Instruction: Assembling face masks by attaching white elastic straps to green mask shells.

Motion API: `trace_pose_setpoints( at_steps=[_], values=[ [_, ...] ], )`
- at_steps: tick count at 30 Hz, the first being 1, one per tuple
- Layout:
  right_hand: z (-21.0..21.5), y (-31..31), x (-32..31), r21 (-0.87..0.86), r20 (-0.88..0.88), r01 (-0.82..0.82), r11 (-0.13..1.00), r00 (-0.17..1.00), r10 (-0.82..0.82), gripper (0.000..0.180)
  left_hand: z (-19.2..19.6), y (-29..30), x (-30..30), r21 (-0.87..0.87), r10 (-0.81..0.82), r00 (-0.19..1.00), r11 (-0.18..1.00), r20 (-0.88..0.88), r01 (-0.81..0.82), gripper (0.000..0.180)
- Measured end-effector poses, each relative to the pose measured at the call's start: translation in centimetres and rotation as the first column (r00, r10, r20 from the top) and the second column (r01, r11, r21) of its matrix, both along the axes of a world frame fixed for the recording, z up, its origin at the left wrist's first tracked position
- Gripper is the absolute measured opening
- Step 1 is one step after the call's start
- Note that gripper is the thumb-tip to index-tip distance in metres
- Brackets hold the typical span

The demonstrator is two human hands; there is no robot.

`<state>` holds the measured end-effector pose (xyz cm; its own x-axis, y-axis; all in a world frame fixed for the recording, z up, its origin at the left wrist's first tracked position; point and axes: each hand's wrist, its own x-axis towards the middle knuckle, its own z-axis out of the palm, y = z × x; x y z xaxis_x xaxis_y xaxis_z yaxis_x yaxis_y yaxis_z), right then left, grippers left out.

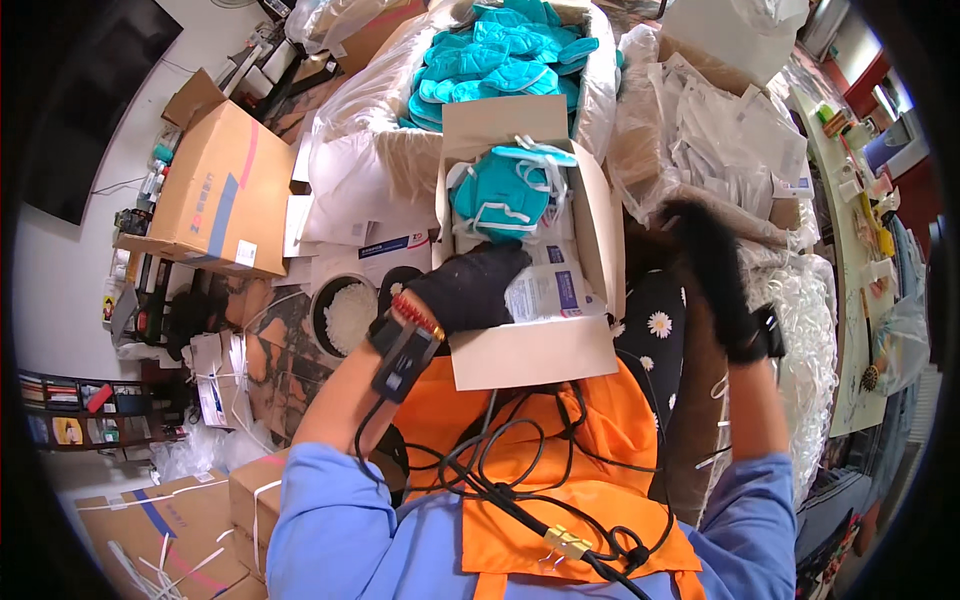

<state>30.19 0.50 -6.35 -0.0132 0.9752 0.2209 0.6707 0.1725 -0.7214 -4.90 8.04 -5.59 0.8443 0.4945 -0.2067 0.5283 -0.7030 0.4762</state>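
A small white carton [535,362] stands with its flaps up, above my lap. In it lie teal cup-shaped face masks [500,195] with white straps, and below them flat printed white packets [555,290]. My left hand [475,285], in a black glove, reaches over the carton's left wall, beside the masks and packets. Its fingertips are dark and partly hidden, so I cannot tell their grip. To the right of the carton my right hand [708,262], also black-gloved, is raised near a plastic-lined box of flat clear-and-white packets [700,140]. Motion smears its fingers.
A lined box of many teal masks [500,60] stands beyond the carton. Brown cartons [215,190] are at the left, with a round tub of white bits [352,312] nearer. Black cables [500,480] cross my orange apron [610,500]. A cluttered table [850,350] runs along the right.
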Motion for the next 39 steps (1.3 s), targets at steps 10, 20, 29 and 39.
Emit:
trace_pose_setpoints(
  at_steps=[10, 20, 29, 39],
  values=[
    [1.7, -6.6, -17.3, 0.100, 0.593, -0.287, 0.953, 0.786, 0.174, 0.051, -1.7, 1.4, -0.5, -0.044, 0.101, 0.993, 0.994, 0.057, -0.099, 0.099],
    [-0.6, -7.1, -18.8, 0.157, 0.625, -0.037, 0.987, 0.777, -0.070, 0.064, 2.2, -1.3, -1.2, 0.038, 0.322, 0.926, 0.941, 0.196, -0.336, 0.062],
    [4.9, -10.0, -18.6, 0.103, 0.200, -0.233, 0.967, 0.957, 0.209, 0.058, 3.6, -3.2, -3.4, 0.239, 0.179, 0.944, 0.939, 0.277, -0.248, 0.042],
    [13.3, -4.1, -9.1, 0.027, -0.495, 0.043, 0.999, 0.869, -0.024, 0.040, 7.9, -6.1, -2.3, 0.859, -0.213, 0.949, 0.502, 0.231, -0.097, 0.033]
  ],
)
